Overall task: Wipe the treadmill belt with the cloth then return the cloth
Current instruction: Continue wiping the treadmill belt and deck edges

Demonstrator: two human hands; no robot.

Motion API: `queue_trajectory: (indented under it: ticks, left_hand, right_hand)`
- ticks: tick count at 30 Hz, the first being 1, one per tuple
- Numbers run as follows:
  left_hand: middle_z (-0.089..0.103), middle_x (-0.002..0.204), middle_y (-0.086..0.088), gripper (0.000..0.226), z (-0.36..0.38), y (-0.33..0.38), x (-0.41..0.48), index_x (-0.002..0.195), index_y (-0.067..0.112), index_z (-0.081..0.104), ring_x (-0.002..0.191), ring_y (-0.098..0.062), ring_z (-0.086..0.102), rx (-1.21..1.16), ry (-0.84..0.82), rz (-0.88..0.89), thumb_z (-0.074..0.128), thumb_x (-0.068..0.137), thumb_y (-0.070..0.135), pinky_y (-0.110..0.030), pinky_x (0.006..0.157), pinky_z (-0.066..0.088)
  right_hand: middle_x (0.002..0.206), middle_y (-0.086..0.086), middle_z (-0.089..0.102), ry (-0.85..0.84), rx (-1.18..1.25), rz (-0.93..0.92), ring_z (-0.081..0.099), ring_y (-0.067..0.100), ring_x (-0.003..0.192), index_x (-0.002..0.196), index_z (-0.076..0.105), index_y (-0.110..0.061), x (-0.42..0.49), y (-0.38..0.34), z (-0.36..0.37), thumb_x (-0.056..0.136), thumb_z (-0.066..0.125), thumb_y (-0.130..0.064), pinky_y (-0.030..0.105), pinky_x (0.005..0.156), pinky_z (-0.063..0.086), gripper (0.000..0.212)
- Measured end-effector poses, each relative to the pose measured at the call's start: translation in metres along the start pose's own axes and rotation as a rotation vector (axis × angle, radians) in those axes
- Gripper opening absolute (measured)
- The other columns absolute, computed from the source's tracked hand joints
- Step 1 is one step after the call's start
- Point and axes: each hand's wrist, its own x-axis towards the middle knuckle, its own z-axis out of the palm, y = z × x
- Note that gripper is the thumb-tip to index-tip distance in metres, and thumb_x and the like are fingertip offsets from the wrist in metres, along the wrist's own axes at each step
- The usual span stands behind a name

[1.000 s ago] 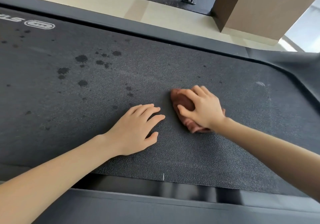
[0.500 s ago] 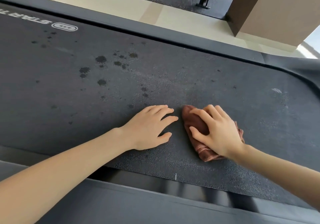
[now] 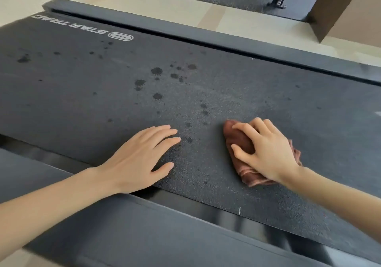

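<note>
The right hand [image 3: 266,151] clutched the bunched cloth [image 3: 241,141] against the treadmill belt [image 3: 82,81], likely for scrubbing pressure. The left hand [image 3: 142,159], beside it, lay flat with fingers spread, seemingly as support; dark spots [image 3: 157,71] waited beyond both.

The right hand [image 3: 266,149] hides most of the cloth [image 3: 252,176]; frame edges crop the belt [image 3: 82,91].

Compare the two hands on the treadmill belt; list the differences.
The left hand lies flat, fingers straight; the right hand curls its fingers. The left hand touches the dark grey textured treadmill belt directly; the right hand grips a bunched reddish-brown cloth. Both are bare and rest on the belt.
</note>
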Motion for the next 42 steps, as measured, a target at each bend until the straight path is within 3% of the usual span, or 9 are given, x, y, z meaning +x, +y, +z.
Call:
queue_trajectory:
  ticks: [6,13,18,22,25,28,35,37,42]
  left_hand:
    - [0.028,0.149,0.015,0.056,0.002,-0.002,-0.037,0.139,0.026,0.040,0.139,0.000,0.013,-0.104,-0.047,-0.011,0.030,0.089,0.049,-0.016,0.111,0.006]
    - [0.027,0.149,0.018,0.051,0.006,-0.001,-0.036,0.139,0.029,0.040,0.139,0.003,0.011,-0.165,-0.022,-0.032,0.042,0.089,0.041,-0.016,0.112,0.007]
    - [0.031,0.148,0.014,0.052,0.006,0.000,-0.037,0.137,0.026,0.044,0.139,-0.002,0.018,-0.163,-0.011,-0.028,0.036,0.088,0.042,-0.020,0.112,0.012]
    - [0.030,0.148,0.015,0.050,0.007,0.000,-0.037,0.137,0.027,0.043,0.139,-0.001,0.016,-0.171,-0.012,-0.032,0.043,0.088,0.038,-0.019,0.112,0.011]
    - [0.029,0.148,0.016,0.051,0.007,0.000,-0.037,0.138,0.027,0.042,0.139,0.000,0.015,-0.175,-0.005,-0.036,0.043,0.088,0.037,-0.019,0.113,0.011]
    - [0.032,0.147,0.014,0.050,0.007,0.000,-0.037,0.136,0.027,0.044,0.138,-0.002,0.019,-0.178,0.001,-0.039,0.045,0.088,0.036,-0.022,0.112,0.014]
    - [0.042,0.142,0.011,0.046,0.003,-0.002,-0.036,0.131,0.023,0.052,0.134,-0.006,0.033,-0.137,0.003,-0.044,0.047,0.086,0.034,-0.019,0.110,0.018]
    - [0.043,0.142,0.010,0.046,0.003,-0.004,-0.035,0.130,0.023,0.052,0.134,-0.008,0.033,-0.130,0.006,-0.052,0.049,0.085,0.033,-0.019,0.110,0.018]
    - [0.040,0.144,0.010,0.049,0.005,-0.007,-0.030,0.133,0.023,0.049,0.136,-0.007,0.029,-0.126,0.028,-0.099,0.046,0.087,0.036,-0.019,0.111,0.013]
  right_hand:
    - [0.092,0.002,0.058,-0.084,0.085,-0.424,0.052,0.023,0.076,0.111,0.066,-0.022,-0.027,-0.009,-0.007,0.080,0.056,-0.049,0.031,0.067,0.046,0.043]
    - [0.093,0.005,0.056,-0.067,0.000,0.019,0.052,0.029,0.091,0.114,0.063,-0.023,0.030,-0.014,0.002,0.080,0.050,-0.053,0.039,0.080,0.047,0.047]
    - [0.092,0.003,0.056,-0.052,0.144,-0.294,0.050,0.024,0.080,0.111,0.064,-0.024,-0.005,-0.058,0.007,0.080,0.056,-0.054,0.035,0.072,0.046,0.044]
    - [0.092,0.001,0.058,-0.092,0.139,-0.489,0.051,0.022,0.077,0.110,0.067,-0.025,-0.003,-0.040,0.004,0.078,0.059,-0.052,0.029,0.069,0.044,0.042]
    - [0.090,0.004,0.060,-0.076,0.087,-0.277,0.055,0.027,0.081,0.109,0.067,-0.024,0.027,-0.030,0.003,0.078,0.053,-0.052,0.036,0.070,0.051,0.045]
    - [0.093,0.005,0.056,-0.052,0.026,-0.011,0.052,0.028,0.090,0.114,0.063,-0.024,0.046,-0.042,0.012,0.080,0.051,-0.054,0.040,0.079,0.048,0.047]
    - [0.092,0.002,0.057,-0.056,0.150,-0.433,0.052,0.025,0.077,0.111,0.064,-0.024,-0.002,-0.057,0.009,0.082,0.056,-0.054,0.032,0.070,0.047,0.043]
    - [0.091,0.001,0.058,-0.044,0.092,-0.415,0.054,0.024,0.078,0.110,0.065,-0.026,0.013,-0.039,0.011,0.081,0.054,-0.055,0.031,0.069,0.049,0.043]
    - [0.103,0.006,0.053,0.013,-0.008,0.126,0.050,0.031,0.099,0.116,0.059,-0.030,0.086,-0.013,0.031,0.081,0.052,-0.056,0.039,0.078,0.045,0.044]
